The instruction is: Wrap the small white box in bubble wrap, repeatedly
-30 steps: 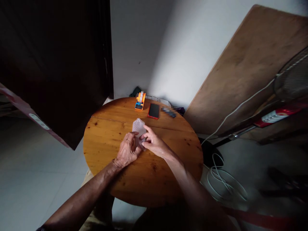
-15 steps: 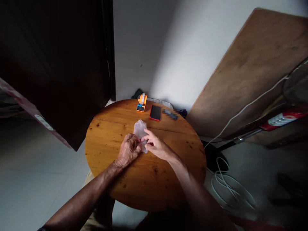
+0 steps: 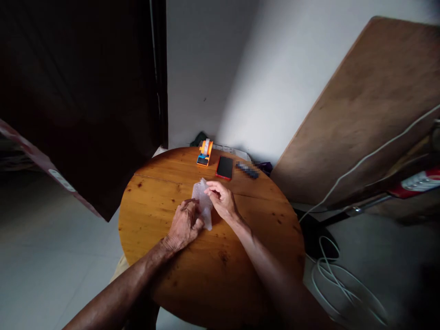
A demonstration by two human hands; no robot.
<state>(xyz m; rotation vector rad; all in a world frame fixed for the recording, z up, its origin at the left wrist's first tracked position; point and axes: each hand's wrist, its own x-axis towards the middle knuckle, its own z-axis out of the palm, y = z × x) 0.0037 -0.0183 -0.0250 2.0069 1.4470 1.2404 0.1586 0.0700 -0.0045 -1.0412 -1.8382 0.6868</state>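
Observation:
A folded piece of whitish, see-through bubble wrap (image 3: pixel 206 216) lies on the round wooden table (image 3: pixel 240 270). My left hand (image 3: pixel 185 224) rests on the wrap's left side, its fingers curled and closed on the edge. From the right, my right hand (image 3: pixel 222 199) reaches over the upper part of the wrap. Its thumb and forefinger come together at the upper right edge, pinching the film. Whatever may be inside the wrap cannot be made out.
Toward the back of the table stand an orange tape dispenser (image 3: pixel 205 152), a phone in a red case (image 3: pixel 224 167) and a blurred-out dark object (image 3: pixel 246 169). A wall rises behind. On the right are a wooden board (image 3: pixel 360 110) and a coiled white cable (image 3: pixel 330 270) on the floor.
My right hand has moved up along the bubble wrap, away from my left fingers, to its upper edge. My left hand stays at the left side. The view has shifted slightly.

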